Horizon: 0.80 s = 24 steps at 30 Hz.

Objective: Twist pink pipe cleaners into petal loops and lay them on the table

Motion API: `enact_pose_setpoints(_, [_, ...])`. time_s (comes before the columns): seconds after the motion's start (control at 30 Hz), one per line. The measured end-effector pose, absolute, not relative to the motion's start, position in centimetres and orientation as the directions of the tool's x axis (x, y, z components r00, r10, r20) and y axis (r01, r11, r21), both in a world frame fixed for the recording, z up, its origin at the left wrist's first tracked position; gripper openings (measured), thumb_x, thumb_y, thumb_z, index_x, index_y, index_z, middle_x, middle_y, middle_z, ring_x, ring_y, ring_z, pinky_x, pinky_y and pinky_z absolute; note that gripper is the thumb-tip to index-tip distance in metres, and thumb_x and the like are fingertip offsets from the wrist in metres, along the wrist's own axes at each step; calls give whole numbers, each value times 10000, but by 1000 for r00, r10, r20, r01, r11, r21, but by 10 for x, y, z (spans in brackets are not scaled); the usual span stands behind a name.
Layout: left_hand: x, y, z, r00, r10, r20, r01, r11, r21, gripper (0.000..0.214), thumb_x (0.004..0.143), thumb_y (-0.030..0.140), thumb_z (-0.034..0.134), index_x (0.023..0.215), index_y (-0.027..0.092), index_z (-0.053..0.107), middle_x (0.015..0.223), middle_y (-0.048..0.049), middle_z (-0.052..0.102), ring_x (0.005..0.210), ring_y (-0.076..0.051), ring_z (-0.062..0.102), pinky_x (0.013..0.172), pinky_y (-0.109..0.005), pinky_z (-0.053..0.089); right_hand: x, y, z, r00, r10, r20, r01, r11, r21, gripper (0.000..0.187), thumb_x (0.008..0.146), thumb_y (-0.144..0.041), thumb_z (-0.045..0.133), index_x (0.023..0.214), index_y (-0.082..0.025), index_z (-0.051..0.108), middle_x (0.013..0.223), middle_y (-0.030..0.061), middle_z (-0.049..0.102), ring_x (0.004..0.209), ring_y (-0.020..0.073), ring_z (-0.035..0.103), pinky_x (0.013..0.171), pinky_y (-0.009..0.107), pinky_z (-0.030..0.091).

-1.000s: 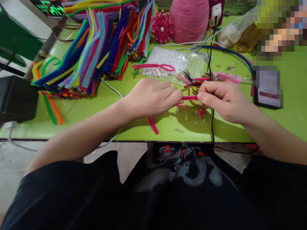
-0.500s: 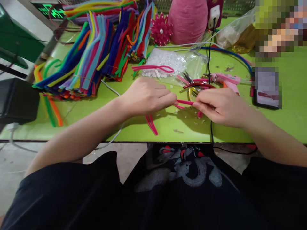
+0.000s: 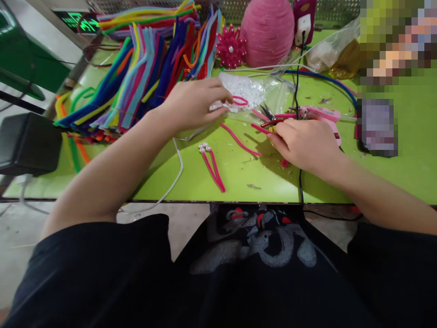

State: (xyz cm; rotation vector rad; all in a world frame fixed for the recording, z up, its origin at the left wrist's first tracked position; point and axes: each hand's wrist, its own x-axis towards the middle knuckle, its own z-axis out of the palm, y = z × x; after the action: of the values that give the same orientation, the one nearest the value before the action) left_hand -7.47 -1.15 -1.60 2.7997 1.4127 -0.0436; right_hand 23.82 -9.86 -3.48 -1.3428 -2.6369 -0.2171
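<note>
My left hand (image 3: 201, 102) reaches over the clear bag of white beads (image 3: 251, 89), thumb and fingers apart. Just past its fingertips lies a looped pink pipe cleaner (image 3: 241, 100), partly covered by the hand. My right hand (image 3: 302, 143) pinches a pink pipe cleaner whose end (image 3: 260, 129) sticks out to the left. Beside and behind that hand, pliers with red handles (image 3: 271, 120) are partly hidden. Between my hands a single pink pipe cleaner (image 3: 241, 141) lies on the green table. Nearer me rests a folded pink pipe cleaner (image 3: 214, 171) topped with several pearl beads (image 3: 205, 147).
Bundles of coloured pipe cleaners (image 3: 126, 86) fill the left back. A pink flower (image 3: 231, 48) and a pink wound cone (image 3: 268, 34) stand behind. A pink glue gun (image 3: 319, 114), a phone (image 3: 377, 125), a black cable (image 3: 297, 86) and a black box (image 3: 30, 143) lie around.
My left hand has let go of the pink pipe cleaner, moved up and left, and opened. The beaded pipe cleaner is now uncovered. My right hand has shifted slightly.
</note>
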Motion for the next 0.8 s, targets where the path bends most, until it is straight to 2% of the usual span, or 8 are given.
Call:
enact_pose_setpoints(0.07, [-68, -16, -19, 741, 667, -79, 672, -732, 114, 449, 1192, 480, 513, 1474, 242, 769, 1493, -25, 746, 1208, -160, 651, 916, -311, 470, 241, -100, -36, -528, 814, 243, 843, 538, 31, 410, 1184, -408, 511, 1086, -142, 807, 958, 169, 844, 713, 244, 665, 617, 387, 202])
enact_pose_setpoints(0.13, [-65, -24, -22, 828, 547, -122, 561, -806, 190, 354, 1124, 428, 607, 1325, 243, 832, 1366, -52, 817, 1129, -186, 716, 894, -299, 482, 242, -103, -37, -501, 822, 270, 854, 520, 1, 380, 1172, -392, 538, 1174, -124, 807, 1030, 178, 856, 774, 263, 701, 633, 385, 241])
enact_pose_setpoints(0.23, [-60, -40, -24, 797, 590, -131, 599, -799, 44, 316, 1129, 367, 560, 1153, 225, 841, 1223, -74, 856, 1033, -210, 750, 718, -294, 393, 238, -107, -41, -575, 757, 311, 791, 612, -26, 385, 1181, -383, 543, 1256, -112, 807, 1119, 186, 847, 905, 297, 751, 687, 381, 334])
enact_pose_setpoints(0.33, [-51, -55, -20, 747, 656, -110, 657, -753, -33, 321, 1134, 309, 504, 1124, 192, 802, 1110, -102, 850, 947, -231, 757, 686, -307, 381, 232, -112, -47, -693, 641, 332, 673, 739, -21, 424, 1197, -452, 575, 1250, -104, 811, 1108, 177, 832, 982, 312, 758, 773, 385, 424])
enact_pose_setpoints(0.53, [-47, -69, -11, 818, 573, -39, 549, -761, 346, 250, 1096, 290, 525, 1084, 184, 751, 921, -71, 808, 788, -190, 719, 787, -305, 506, 233, -110, -53, -754, 529, 388, 605, 790, 99, 338, 1211, -212, 520, 1096, -128, 826, 965, 124, 801, 887, 257, 720, 766, 385, 425])
enact_pose_setpoints(0.63, [-46, -71, -17, 813, 582, -11, 456, -626, 632, 192, 1081, 351, 644, 1072, 190, 749, 853, -38, 797, 727, -158, 729, 713, -276, 528, 238, -106, -48, -716, 567, 407, 597, 800, -65, 361, 1224, -242, 484, 1111, -154, 816, 985, 114, 810, 895, 245, 727, 797, 377, 475])
enact_pose_setpoints(0.73, [-34, -77, -30, 747, 663, 41, 234, -320, 918, 264, 1087, 445, 758, 1002, 208, 680, 798, -15, 770, 604, -127, 702, 580, -255, 542, 241, -104, -40, -564, 713, 416, 594, 701, -395, 337, 1243, -374, 502, 1172, -201, 782, 911, 61, 785, 809, 211, 717, 789, 363, 522])
enact_pose_setpoints(0.8, [-24, -81, -39, 663, 742, 102, 63, -190, 980, 365, 1068, 505, 829, 960, 226, 621, 831, -14, 778, 610, -125, 724, 575, -258, 590, 241, -104, -39, -466, 809, 357, 522, 577, -628, 318, 1244, -458, 529, 1187, -230, 743, 833, 23, 747, 717, 184, 690, 739, 347, 535])
